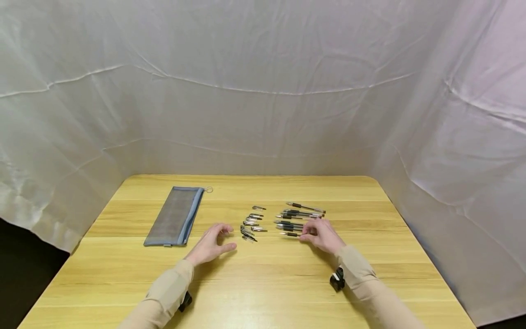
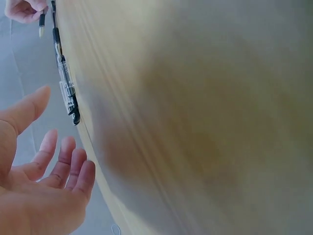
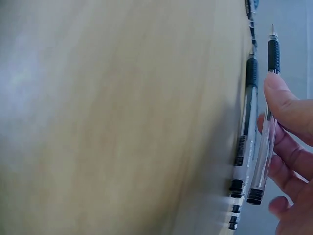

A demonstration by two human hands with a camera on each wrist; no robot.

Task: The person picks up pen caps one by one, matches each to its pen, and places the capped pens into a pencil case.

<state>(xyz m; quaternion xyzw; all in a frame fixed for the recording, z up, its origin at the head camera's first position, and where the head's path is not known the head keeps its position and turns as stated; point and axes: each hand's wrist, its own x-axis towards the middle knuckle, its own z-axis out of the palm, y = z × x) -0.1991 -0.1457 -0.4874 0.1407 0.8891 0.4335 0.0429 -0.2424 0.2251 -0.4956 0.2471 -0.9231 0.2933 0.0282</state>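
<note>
In the right wrist view, my right hand pinches an uncapped gel pen between thumb and fingers. That pen has a clear barrel, a black grip and a bare tip. Several more uncapped pens lie in a rough row beside and beyond this hand. My left hand hovers above the table with fingers spread and relaxed, holding nothing. Just to its right lies a loose group of clear and black pen caps. The left wrist view shows the left palm with nothing in it.
A blue-grey mesh zip pouch with a ring on its zipper lies at the left of the wooden table. Pale fabric curtains surround the table at the back and both sides.
</note>
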